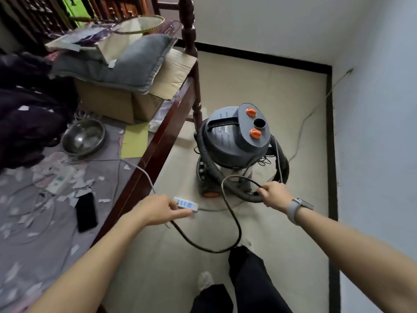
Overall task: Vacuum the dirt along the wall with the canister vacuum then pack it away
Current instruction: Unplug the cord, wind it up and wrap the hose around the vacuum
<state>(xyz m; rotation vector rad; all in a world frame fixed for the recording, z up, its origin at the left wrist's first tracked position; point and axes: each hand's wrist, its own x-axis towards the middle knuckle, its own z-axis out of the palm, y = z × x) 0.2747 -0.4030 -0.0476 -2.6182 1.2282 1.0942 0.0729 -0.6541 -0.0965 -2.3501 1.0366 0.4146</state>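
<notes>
**Both hands on cord and power strip beside the vacuum in a narrow corner**

A grey canister vacuum point(234, 141) with orange knobs stands on the pale beige floor point(270, 91), just beside the dark wooden bed frame point(158, 150) and its turned post. Its ribbed hose point(207, 154) is looped around the body. The floor runs as a narrow strip between the bed and two white walls point(372, 109), which meet in a corner and are edged with a black skirting band point(331, 143). A thin pale wire trails along the floor and up the right-hand wall.

The person's left hand point(155, 210) holds a white power strip point(186, 204) just off the bed's edge, fingers curled beneath it and the index finger stretched along its underside; its grey lead runs back onto the bed. The right hand point(274, 195), with a grey watch point(295, 210) at the wrist, is closed round the black power cord point(234, 222) close to the vacuum's base. The cord sags in a wide loop between the two hands, which are well apart. Dark trouser legs and a light shoe show below.

The bed's grey cover point(56, 233) is strewn with torn paper scraps. On it lie a black phone point(86, 212), a second white power strip point(59, 180), a steel bowl point(83, 136), a yellow sheet point(135, 140) and a cardboard box point(126, 102) topped by a grey cushion point(126, 64).
</notes>
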